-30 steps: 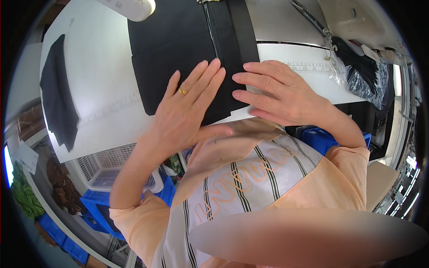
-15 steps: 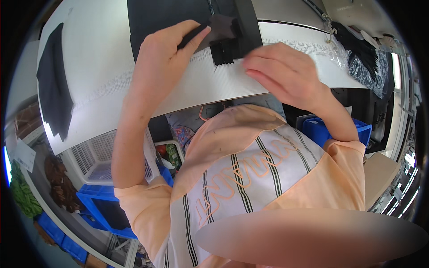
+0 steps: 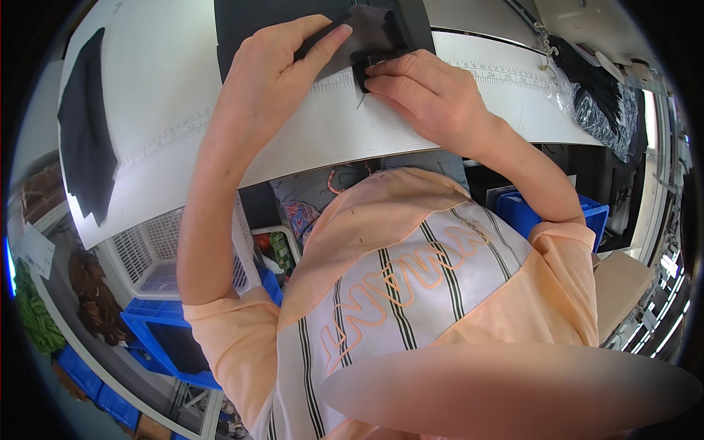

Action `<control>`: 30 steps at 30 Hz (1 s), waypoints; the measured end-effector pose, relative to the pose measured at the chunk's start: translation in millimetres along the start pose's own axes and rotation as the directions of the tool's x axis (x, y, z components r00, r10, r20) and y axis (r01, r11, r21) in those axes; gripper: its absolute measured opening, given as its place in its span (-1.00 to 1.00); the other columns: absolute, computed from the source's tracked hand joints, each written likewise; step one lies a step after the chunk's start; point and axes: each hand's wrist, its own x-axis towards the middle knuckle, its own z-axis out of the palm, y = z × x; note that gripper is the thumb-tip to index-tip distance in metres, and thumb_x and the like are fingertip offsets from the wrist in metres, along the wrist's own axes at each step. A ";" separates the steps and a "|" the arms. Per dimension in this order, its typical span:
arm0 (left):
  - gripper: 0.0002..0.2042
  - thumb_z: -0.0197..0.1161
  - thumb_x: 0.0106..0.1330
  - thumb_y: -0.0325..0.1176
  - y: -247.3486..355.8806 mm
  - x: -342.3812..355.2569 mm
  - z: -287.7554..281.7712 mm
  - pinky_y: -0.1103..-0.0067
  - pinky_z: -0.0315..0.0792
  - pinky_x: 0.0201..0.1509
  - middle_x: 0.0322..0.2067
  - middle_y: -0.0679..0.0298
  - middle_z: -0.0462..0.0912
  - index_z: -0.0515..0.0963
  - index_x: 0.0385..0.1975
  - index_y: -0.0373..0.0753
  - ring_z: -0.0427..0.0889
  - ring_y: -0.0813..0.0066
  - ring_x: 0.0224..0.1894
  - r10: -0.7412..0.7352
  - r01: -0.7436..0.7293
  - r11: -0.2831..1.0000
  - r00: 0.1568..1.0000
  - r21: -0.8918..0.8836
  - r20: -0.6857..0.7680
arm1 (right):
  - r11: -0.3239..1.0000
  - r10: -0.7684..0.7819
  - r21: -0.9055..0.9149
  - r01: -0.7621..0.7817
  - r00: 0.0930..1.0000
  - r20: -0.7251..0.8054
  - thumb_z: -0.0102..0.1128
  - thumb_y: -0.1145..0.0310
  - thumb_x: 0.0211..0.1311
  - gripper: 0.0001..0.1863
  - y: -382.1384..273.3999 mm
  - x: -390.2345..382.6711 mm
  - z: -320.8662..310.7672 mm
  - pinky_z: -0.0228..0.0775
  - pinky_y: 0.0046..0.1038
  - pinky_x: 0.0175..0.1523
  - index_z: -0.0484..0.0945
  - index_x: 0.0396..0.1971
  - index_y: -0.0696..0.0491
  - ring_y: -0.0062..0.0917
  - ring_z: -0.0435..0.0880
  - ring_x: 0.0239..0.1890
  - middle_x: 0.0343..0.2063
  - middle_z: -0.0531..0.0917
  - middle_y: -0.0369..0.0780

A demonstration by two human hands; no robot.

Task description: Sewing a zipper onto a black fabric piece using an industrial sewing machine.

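A black fabric piece (image 3: 253, 22) with a zipper lies at the far middle of a white table (image 3: 293, 150). My left hand (image 3: 282, 62) pinches a fold of this fabric between thumb and fingers. On the fabric's near edge, my right hand (image 3: 433, 95) is closed on the black zipper end (image 3: 360, 73); its fingertips partly hide that end. A thin loose thread hangs just below those fingertips. Between the two hands, a dark, slightly sheer patch of cloth (image 3: 367, 29) shows.
Printed ruler markings run across the table. Another black fabric piece (image 3: 88, 132) lies at its left end. Black cloth in clear plastic (image 3: 609, 110) sits at the right. Below the table edge are a white basket (image 3: 158, 249), a blue crate (image 3: 165, 345) and a blue bin (image 3: 513, 213).
My right hand has moved left and slightly up, from beside the zipper end to gripping it. The fabric has shifted slightly away, while my left hand keeps its pinch.
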 end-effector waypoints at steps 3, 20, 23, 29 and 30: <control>-0.68 0.17 0.37 -0.19 4.1 -2.0 0.0 0.51 0.24 -0.48 -0.66 0.07 0.30 0.55 -0.21 -0.40 0.17 0.40 -0.61 -0.012 0.012 1.000 1.000 0.018 -0.016 | 0.993 -0.092 -0.075 0.093 0.995 0.025 0.25 0.53 -0.15 -0.72 3.3 -4.6 1.6 0.52 -0.52 -0.35 0.60 -0.32 0.16 -0.44 0.59 -0.35 -0.29 0.61 -0.23; -0.49 0.37 -0.13 -0.46 -1.4 -61.7 41.9 0.13 0.20 0.25 -0.01 0.31 0.51 0.59 -0.04 -0.23 0.50 0.33 0.01 0.309 -0.256 0.853 0.950 0.455 -0.043 | 0.993 0.094 -0.073 -0.090 0.994 0.053 0.37 0.30 -0.01 -0.73 -35.3 -39.2 -2.8 0.48 -0.17 0.14 0.59 -0.37 0.17 -0.19 0.58 0.04 -0.19 0.63 -0.03; -0.57 0.31 -0.10 -0.48 -1.6 -57.4 43.2 0.15 0.13 0.29 -0.10 0.34 0.53 0.63 -0.11 -0.23 0.54 0.39 -0.10 0.362 -0.276 0.812 0.929 0.514 -0.073 | 0.993 0.089 -0.075 -0.086 0.995 0.035 0.39 0.32 -0.03 -0.74 -34.4 -38.4 -3.1 0.49 -0.17 0.13 0.60 -0.39 0.16 -0.21 0.59 0.03 -0.20 0.64 -0.05; -0.64 0.24 -0.11 -0.56 -1.6 -53.4 41.5 0.17 0.04 0.35 -0.27 0.39 0.54 0.68 -0.22 -0.22 0.55 0.46 -0.27 0.418 -0.300 0.792 0.901 0.531 -0.115 | 0.992 0.128 -0.005 -0.128 0.992 0.023 0.50 0.38 -0.18 -0.66 -36.3 -35.5 -5.8 0.46 -0.13 0.17 0.62 -0.37 0.20 -0.13 0.61 0.01 -0.20 0.66 -0.03; -0.64 0.23 -0.11 -0.57 -2.3 -53.0 41.5 0.17 0.03 0.35 -0.27 0.39 0.54 0.68 -0.23 -0.22 0.55 0.46 -0.28 0.418 -0.303 0.793 0.902 0.529 -0.110 | 0.992 0.127 -0.005 -0.127 0.992 0.012 0.50 0.38 -0.18 -0.66 -36.1 -35.6 -5.9 0.46 -0.13 0.17 0.62 -0.37 0.20 -0.13 0.61 0.01 -0.20 0.66 -0.03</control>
